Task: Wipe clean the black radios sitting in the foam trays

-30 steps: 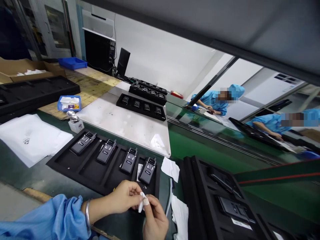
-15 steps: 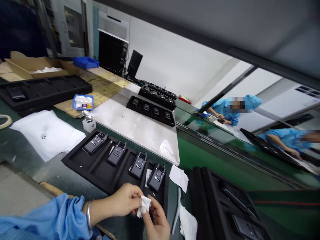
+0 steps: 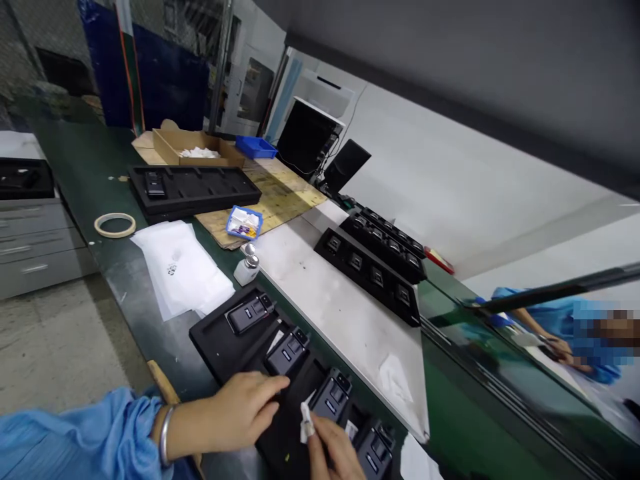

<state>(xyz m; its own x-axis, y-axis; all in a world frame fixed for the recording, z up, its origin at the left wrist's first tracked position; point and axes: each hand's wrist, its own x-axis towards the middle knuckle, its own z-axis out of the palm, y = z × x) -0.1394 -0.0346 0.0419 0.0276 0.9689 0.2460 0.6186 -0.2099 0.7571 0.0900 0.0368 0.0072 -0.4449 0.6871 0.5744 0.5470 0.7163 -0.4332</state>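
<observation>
A black foam tray (image 3: 215, 337) lies in front of me on the green bench and holds several black handheld devices. My left hand (image 3: 240, 413) rests flat on the tray, its fingers stretched toward the second device (image 3: 287, 352). My right hand (image 3: 335, 450) pinches a small folded white wipe (image 3: 305, 421) beside the third device (image 3: 333, 393). A first device (image 3: 249, 313) sits at the tray's far left, and a fourth (image 3: 376, 448) at the lower right.
A small pump bottle (image 3: 247, 265) stands behind the tray by white bags (image 3: 180, 267). A tape roll (image 3: 115, 225), another black tray (image 3: 193, 190), a blue bin (image 3: 243, 222), a cardboard box (image 3: 195, 147) and charger docks (image 3: 373, 273) lie beyond. Another person in blue (image 3: 560, 330) works at the right.
The view has swung left. My left hand has let go of the wipe and moved onto the tray, fingers flat. My right hand alone keeps the wipe, now by the third device.
</observation>
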